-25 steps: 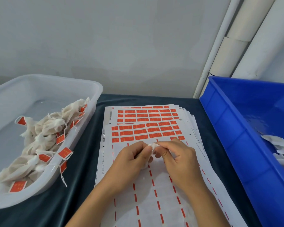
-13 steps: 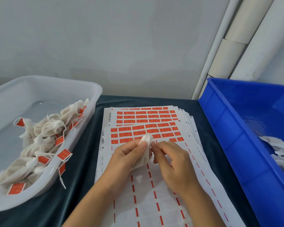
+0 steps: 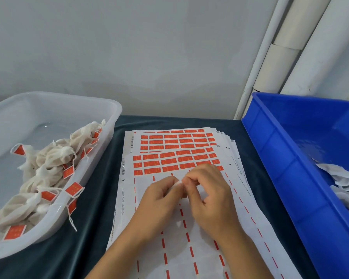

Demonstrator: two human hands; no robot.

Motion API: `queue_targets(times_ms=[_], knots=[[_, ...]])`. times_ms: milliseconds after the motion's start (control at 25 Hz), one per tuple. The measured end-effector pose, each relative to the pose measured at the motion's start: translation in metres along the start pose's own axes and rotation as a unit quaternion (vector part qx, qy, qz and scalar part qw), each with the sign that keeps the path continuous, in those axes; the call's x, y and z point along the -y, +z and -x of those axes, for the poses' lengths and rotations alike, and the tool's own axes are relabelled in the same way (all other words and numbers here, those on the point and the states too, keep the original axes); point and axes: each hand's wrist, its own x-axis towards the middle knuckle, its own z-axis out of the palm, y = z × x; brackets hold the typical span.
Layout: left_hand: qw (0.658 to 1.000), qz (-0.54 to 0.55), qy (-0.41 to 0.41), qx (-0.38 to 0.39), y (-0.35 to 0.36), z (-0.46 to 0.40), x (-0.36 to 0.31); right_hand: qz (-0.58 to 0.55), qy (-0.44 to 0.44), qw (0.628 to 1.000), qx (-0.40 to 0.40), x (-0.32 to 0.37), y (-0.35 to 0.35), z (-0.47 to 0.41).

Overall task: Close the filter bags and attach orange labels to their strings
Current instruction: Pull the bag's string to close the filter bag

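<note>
A small white filter bag (image 3: pixel 178 184) is pinched between my left hand (image 3: pixel 161 200) and my right hand (image 3: pixel 208 196), just above the label sheets; only a sliver of the bag shows between the fingertips. The stack of white sheets (image 3: pixel 191 234) lies in the middle of the table, with rows of orange labels (image 3: pixel 175 158) on its far half and peeled rows under my hands. Closed bags with orange labels (image 3: pixel 48 164) fill the clear tub (image 3: pixel 73 101) on the left.
A blue crate (image 3: pixel 290 178) stands at the right with white unlabelled bags (image 3: pixel 345 184) in it. One label on a string (image 3: pixel 72 206) hangs over the clear tub's rim. Dark cloth (image 3: pixel 101 198) covers the table. White pipes (image 3: pixel 286 47) run up the wall behind.
The bag stood up between my fingers half a second ago; now it is bunched small and nearly hidden between both hands' fingertips. My right hand has moved closer to the left.
</note>
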Motion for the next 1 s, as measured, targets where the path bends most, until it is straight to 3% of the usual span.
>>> queue_targets(times_ms=[120,280,440,800,1000], knots=[[0.999,-0.021,0.0,0.027,-0.002,0.001,0.001,-0.079,0.08,0.993,0.033,0.003,0.001,-0.002],[0.993,-0.108,0.023,-0.043,0.003,0.002,0.005,-0.094,0.104,0.99,0.017,0.001,0.0,0.0],[0.99,-0.129,0.022,-0.046,0.005,0.001,0.008,-0.119,0.145,0.982,0.025,0.0,-0.001,-0.002],[0.985,-0.142,0.037,-0.092,0.005,0.003,0.004,-0.242,0.292,0.922,0.078,-0.001,-0.005,-0.004],[0.984,-0.134,0.077,-0.084,0.004,0.005,0.003,-0.321,0.343,0.88,0.064,-0.005,-0.009,-0.006]])
